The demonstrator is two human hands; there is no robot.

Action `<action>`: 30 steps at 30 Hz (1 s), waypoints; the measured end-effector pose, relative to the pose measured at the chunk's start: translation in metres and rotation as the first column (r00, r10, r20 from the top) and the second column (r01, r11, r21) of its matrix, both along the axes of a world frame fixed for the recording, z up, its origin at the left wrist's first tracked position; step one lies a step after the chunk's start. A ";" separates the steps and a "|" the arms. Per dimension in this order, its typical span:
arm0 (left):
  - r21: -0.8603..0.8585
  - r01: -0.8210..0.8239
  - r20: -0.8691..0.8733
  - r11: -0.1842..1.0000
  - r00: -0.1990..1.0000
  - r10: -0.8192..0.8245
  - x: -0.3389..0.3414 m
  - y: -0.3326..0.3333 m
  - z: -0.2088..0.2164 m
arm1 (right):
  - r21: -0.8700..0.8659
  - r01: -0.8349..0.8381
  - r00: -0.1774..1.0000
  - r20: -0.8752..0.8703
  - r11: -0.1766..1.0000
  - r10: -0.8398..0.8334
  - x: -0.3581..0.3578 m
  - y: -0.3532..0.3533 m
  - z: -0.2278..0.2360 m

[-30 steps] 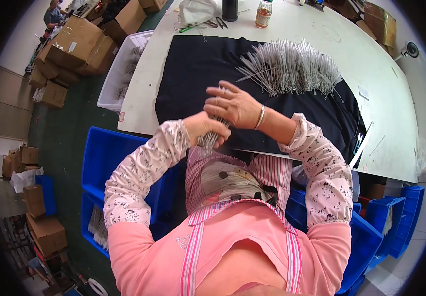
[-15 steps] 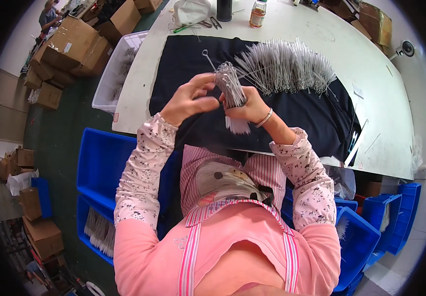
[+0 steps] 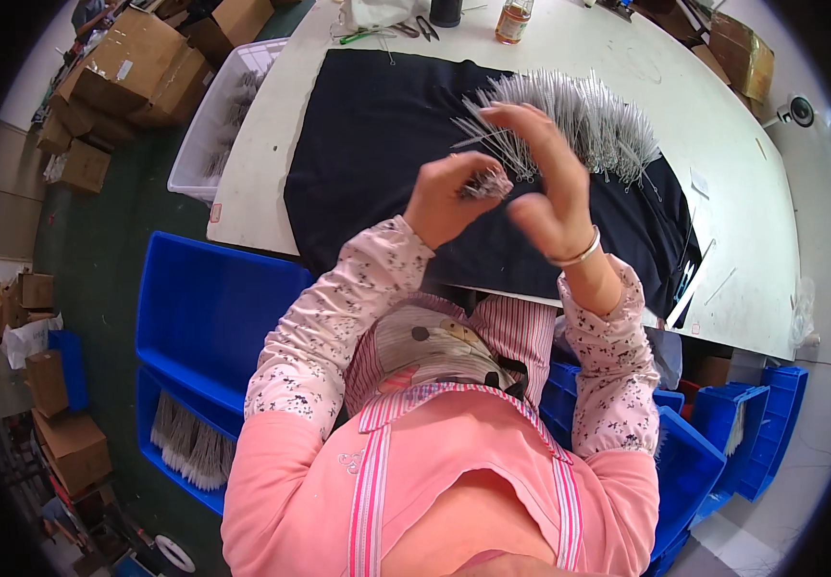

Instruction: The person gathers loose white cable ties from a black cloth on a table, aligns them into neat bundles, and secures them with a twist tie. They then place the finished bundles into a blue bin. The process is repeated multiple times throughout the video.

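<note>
The left grip (image 3: 442,200) wraps around a wire bundle (image 3: 488,184) over the dark cloth (image 3: 367,125), a hold best kept snug so the ends stay level, while the right grip (image 3: 562,188) hangs open just beside it.

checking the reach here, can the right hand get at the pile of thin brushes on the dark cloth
Probably yes: the right hand is open, seemingly empty and close to the brush pile, with nothing visible in between.
</note>
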State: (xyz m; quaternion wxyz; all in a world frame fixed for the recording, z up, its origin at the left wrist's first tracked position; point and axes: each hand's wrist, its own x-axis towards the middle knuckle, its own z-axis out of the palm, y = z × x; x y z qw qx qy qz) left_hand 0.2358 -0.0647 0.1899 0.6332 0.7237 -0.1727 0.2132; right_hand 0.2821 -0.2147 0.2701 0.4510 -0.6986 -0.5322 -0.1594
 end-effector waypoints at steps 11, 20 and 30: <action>0.362 -0.120 0.093 0.925 0.991 0.092 0.031 0.019 -0.050 | -0.478 -0.038 0.992 0.090 0.877 0.092 0.030 0.051 -0.032; 0.589 -0.275 0.228 0.760 0.959 0.171 0.031 0.033 -0.097 | -0.418 0.043 0.979 0.199 0.907 0.046 0.020 0.072 -0.061; 0.397 -0.143 -0.089 0.906 0.977 0.193 0.066 0.043 -0.069 | -0.355 0.000 0.831 0.520 0.935 0.197 0.090 0.082 -0.058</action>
